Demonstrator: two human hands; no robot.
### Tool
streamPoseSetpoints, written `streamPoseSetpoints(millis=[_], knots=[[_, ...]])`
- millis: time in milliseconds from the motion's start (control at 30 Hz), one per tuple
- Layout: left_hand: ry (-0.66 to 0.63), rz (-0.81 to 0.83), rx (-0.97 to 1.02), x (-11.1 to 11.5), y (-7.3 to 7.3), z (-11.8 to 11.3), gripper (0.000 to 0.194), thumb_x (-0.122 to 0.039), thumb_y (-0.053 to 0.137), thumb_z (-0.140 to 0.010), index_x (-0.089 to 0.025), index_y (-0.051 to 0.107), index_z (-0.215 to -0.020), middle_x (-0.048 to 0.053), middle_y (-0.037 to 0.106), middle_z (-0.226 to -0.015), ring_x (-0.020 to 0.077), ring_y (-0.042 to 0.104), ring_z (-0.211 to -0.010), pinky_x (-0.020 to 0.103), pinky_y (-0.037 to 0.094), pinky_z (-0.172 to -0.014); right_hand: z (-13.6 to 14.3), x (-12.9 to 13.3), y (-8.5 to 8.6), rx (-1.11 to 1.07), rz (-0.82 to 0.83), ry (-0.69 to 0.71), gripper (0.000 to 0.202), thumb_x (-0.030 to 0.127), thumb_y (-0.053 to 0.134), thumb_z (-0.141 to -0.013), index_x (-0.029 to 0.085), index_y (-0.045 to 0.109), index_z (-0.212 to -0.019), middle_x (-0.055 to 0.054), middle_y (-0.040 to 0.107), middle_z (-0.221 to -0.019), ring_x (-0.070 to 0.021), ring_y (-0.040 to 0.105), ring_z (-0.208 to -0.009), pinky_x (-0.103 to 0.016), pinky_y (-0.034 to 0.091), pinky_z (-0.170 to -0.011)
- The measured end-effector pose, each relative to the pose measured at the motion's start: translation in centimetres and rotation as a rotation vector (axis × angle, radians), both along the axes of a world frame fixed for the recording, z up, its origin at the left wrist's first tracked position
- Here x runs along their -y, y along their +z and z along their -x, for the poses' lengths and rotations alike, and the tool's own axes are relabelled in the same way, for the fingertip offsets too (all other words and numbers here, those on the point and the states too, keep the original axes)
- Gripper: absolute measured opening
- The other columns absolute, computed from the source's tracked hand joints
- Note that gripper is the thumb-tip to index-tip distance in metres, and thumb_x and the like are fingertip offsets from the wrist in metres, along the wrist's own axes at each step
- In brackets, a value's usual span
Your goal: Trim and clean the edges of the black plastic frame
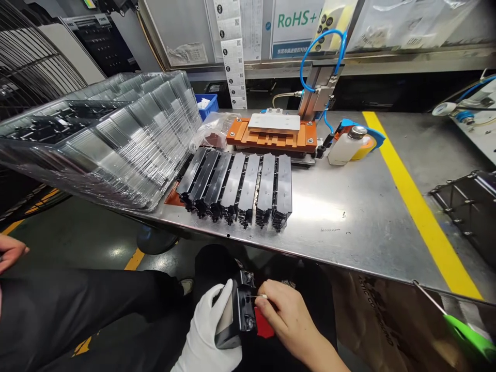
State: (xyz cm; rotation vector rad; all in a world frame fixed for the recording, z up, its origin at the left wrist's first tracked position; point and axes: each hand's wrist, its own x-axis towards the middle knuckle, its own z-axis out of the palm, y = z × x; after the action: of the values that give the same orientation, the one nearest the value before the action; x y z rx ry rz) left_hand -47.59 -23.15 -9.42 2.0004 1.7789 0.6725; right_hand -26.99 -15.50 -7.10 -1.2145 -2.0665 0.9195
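Note:
My left hand [211,330], in a white glove, is wrapped round a black plastic part [245,305] low in the view, below the table edge. Bare and pinched, my right hand [284,315] holds a thin pin-like tool [259,296] whose tip meets the part's right side. Something red [264,323] shows beneath my right hand. On the metal table [325,222] several long black parts [248,181] stand side by side in a row.
Stacked clear plastic trays [127,139] fill the table's left. Behind the row sits an orange fixture [271,134] with a blue air hose [304,57]. A white bottle [346,147] stands right of it. Another person's hand [11,252] shows at far left; a green-handled tool [467,338] is lower right.

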Motion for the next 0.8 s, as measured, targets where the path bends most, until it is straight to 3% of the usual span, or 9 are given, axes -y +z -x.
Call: streamPoseSetpoints(millis=[100, 200, 300, 367, 467, 533, 600, 667, 800], knots=[[0.059, -0.005, 0.138, -0.6, 1.6, -0.5, 0.095, -0.009, 0.066, -0.062, -0.039, 0.041, -0.148, 0.008, 0.06, -0.132, 0.0346, 0.064, -0.117, 0.05, 0.055, -0.097, -0.1, 0.3, -0.2, -0.012, 0.021, 0.002, 0.05, 0.047, 0.021, -0.108, 0.022, 0.054, -0.08, 0.0, 0.056, -0.072, -0.0156, 0.053, -0.065, -0.028, 0.039, -0.064], [0.235, 0.075, 0.319, -4.7, 7.1, 1.7, 0.066, -0.026, 0.072, -0.062, -0.037, 0.066, -0.127, 0.006, 0.069, -0.113, 0.0377, 0.066, -0.112, 0.047, 0.058, -0.088, -0.1, 0.5, -0.5, -0.065, 0.048, -0.115, 0.046, 0.048, 0.023, -0.107, 0.023, 0.056, -0.086, -0.001, 0.057, -0.077, -0.0179, 0.054, -0.07, -0.03, 0.041, -0.068], [0.317, 0.061, 0.328, -13.7, 14.9, 6.6, 0.044, -0.045, 0.052, -0.078, -0.036, 0.071, -0.116, 0.003, 0.068, -0.103, 0.0361, 0.063, -0.118, 0.051, 0.055, -0.089, -0.5, 0.4, -0.5, -0.204, 0.221, -0.242, 0.045, 0.051, 0.024, -0.107, 0.024, 0.055, -0.09, -0.001, 0.057, -0.082, -0.0176, 0.056, -0.074, -0.029, 0.043, -0.07], [0.201, 0.493, 0.326, -20.7, 19.2, 9.4, 0.031, -0.047, 0.055, -0.069, -0.026, 0.076, -0.079, 0.004, 0.063, -0.077, 0.0363, 0.072, -0.093, 0.052, 0.057, -0.076, -0.7, 0.3, -0.5, -0.241, 0.347, -0.193, 0.043, 0.059, 0.031, -0.103, 0.024, 0.056, -0.095, 0.0, 0.058, -0.084, -0.0177, 0.056, -0.075, -0.028, 0.044, -0.07], [0.088, 0.577, 0.307, -28.3, 22.1, 10.2, 0.029, -0.04, 0.051, -0.073, -0.023, 0.061, -0.052, -0.001, 0.049, -0.059, 0.0231, 0.068, -0.067, 0.045, 0.056, -0.071, -1.0, 0.4, -0.8, -0.262, 0.513, -0.118, 0.047, 0.068, 0.042, -0.095, 0.024, 0.055, -0.104, 0.001, 0.057, -0.083, -0.0174, 0.055, -0.073, -0.028, 0.046, -0.069], [0.06, 0.538, 0.267, -29.0, 21.5, 8.3, 0.036, -0.037, 0.048, -0.084, -0.021, 0.059, -0.054, -0.003, 0.048, -0.058, 0.0181, 0.064, -0.062, 0.043, 0.056, -0.071, -1.2, 0.5, -1.4, -0.296, 0.583, -0.181, 0.048, 0.068, 0.042, -0.096, 0.024, 0.054, -0.11, 0.001, 0.058, -0.086, -0.0176, 0.057, -0.077, -0.029, 0.047, -0.072], [0.074, 0.421, 0.209, -25.5, 19.2, 5.3, 0.028, -0.04, 0.055, -0.09, -0.017, 0.066, -0.077, 0.0, 0.062, -0.073, 0.0171, 0.065, -0.072, 0.041, 0.056, -0.074, -1.5, 1.0, -1.8, -0.343, 0.602, -0.265, 0.047, 0.065, 0.037, -0.099, 0.025, 0.055, -0.114, 0.0, 0.059, -0.088, -0.0179, 0.059, -0.082, -0.03, 0.048, -0.077], [0.095, 0.267, 0.146, -18.8, 15.2, 2.2, 0.035, -0.043, 0.064, -0.087, -0.018, 0.065, -0.111, 0.006, 0.068, -0.104, 0.0203, 0.066, -0.089, 0.043, 0.057, -0.081, -1.9, 1.9, -1.9, -0.39, 0.618, -0.288, 0.047, 0.061, 0.031, -0.102, 0.025, 0.056, -0.116, 0.0, 0.06, -0.083, -0.0171, 0.06, -0.078, -0.029, 0.049, -0.075], [0.134, 0.02, -0.034, -4.6, 4.8, -1.3, 0.07, -0.02, 0.071, -0.063, -0.03, 0.059, -0.131, 0.009, 0.062, -0.111, 0.0332, 0.067, -0.097, 0.051, 0.059, -0.081, -2.4, 4.3, -1.5, -0.397, 0.638, -0.108, 0.044, 0.056, 0.03, -0.105, 0.024, 0.058, -0.116, 0.0, 0.065, -0.079, -0.0138, 0.063, -0.061, -0.025, 0.05, -0.064]])
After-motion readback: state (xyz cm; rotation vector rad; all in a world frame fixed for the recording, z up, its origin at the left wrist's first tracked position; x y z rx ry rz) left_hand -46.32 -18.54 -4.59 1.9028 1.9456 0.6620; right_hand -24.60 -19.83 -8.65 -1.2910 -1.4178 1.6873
